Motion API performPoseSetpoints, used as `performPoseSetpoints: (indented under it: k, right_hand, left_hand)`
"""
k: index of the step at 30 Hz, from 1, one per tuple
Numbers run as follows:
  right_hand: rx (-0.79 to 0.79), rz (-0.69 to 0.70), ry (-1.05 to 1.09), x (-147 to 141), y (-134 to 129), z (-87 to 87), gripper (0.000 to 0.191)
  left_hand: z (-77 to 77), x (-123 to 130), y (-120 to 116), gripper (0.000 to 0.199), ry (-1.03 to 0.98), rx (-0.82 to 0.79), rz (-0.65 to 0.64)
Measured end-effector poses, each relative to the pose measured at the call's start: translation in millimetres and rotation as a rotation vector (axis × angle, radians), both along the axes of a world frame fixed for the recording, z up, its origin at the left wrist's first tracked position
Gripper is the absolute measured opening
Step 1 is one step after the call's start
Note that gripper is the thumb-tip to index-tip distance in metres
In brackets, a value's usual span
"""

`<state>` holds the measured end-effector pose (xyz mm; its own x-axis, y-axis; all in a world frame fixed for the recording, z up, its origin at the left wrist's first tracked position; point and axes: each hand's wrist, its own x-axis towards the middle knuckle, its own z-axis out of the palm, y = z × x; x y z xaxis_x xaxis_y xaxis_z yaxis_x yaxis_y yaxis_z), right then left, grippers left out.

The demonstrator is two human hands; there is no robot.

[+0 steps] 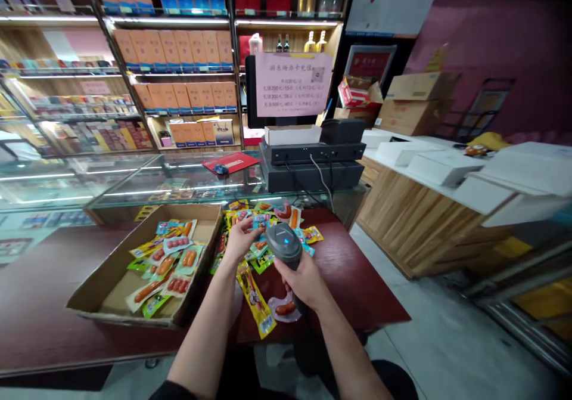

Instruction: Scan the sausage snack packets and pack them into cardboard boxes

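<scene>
My right hand (304, 278) is wrapped round the handle of a dark grey barcode scanner (285, 242), whose head shows a small blue light. Just left of the scanner, my left hand (243, 238) pinches a small blue snack packet (260, 222) above the pile. Beneath and around both hands lie several colourful sausage packets. A long yellow packet (254, 300) and a clear pack with a sausage (285, 309) lie nearest the table's front edge. To the left, a shallow cardboard box (111, 257) holds several more sausage packets.
The dark red table (357, 281) carries the box and pile. Behind it stand a glass counter (179, 176), a red mat with a mouse (222, 169), and a monitor with a pink sign (292, 84). Cables hang near the cash drawer (313, 176). White boxes (447, 166) sit at right.
</scene>
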<state>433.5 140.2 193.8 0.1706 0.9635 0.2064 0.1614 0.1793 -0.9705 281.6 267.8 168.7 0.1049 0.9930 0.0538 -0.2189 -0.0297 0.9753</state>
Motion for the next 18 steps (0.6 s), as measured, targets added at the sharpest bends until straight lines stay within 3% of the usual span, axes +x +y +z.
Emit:
performPoseSetpoints:
  k: [5, 12, 18]
  right_hand:
    - [-0.037, -0.018, -0.081, -5, 4, 0.8, 0.02]
    - [-0.012, -0.01, -0.091, -6, 5, 2.5, 0.02]
    - [-0.002, 0.022, -0.04, -6, 3, 8.4, 0.023]
  left_hand:
    - [5.2, -6, -1, 0.05, -0.038, 0.023, 0.026]
    - [17.2, -7, -6, 0.045, 0.002, 0.072, -0.054]
    - [14.4, -6, -5, 0.049, -0.024, 0.027, 0.029]
